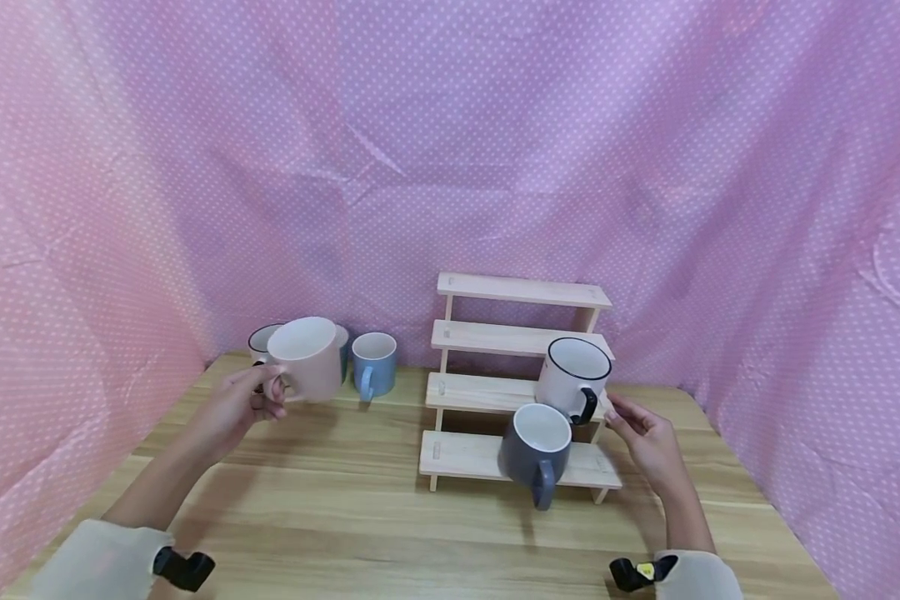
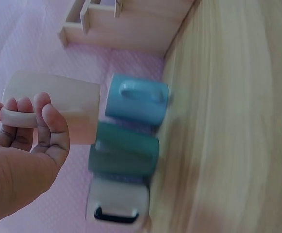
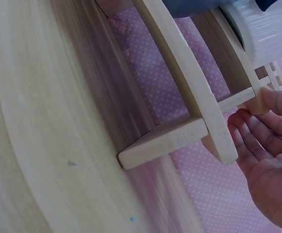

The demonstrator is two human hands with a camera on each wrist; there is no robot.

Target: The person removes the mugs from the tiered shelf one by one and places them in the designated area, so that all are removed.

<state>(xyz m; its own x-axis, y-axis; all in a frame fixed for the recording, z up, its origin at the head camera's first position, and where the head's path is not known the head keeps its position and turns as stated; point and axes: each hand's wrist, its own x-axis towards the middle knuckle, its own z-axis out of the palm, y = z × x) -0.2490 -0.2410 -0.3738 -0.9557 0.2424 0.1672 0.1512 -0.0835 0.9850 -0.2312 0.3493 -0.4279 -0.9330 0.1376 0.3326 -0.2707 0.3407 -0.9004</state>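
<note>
My left hand [image 1: 228,412] holds a pale pink mug [image 1: 315,372] by its handle, lifted above the table. In the left wrist view, fingers curl around that handle [image 2: 19,118]. At the right end of a stepped wooden stand [image 1: 457,452], my right hand [image 1: 651,446] pinches the end of the second shelf from the bottom [image 3: 259,99] between thumb and fingers. A white mug with a black rim and handle [image 1: 567,385] stands on that shelf. Below it, a dark grey mug [image 1: 525,458] sits on the lowest shelf, its handle facing the front.
Behind the pink mug stand a blue mug [image 1: 375,371], a green mug [image 2: 126,153] and another white mug with a black handle [image 2: 119,196], in a row at the table's back left. Pink dotted cloth [image 1: 450,167] hangs behind the wooden table [image 1: 330,517].
</note>
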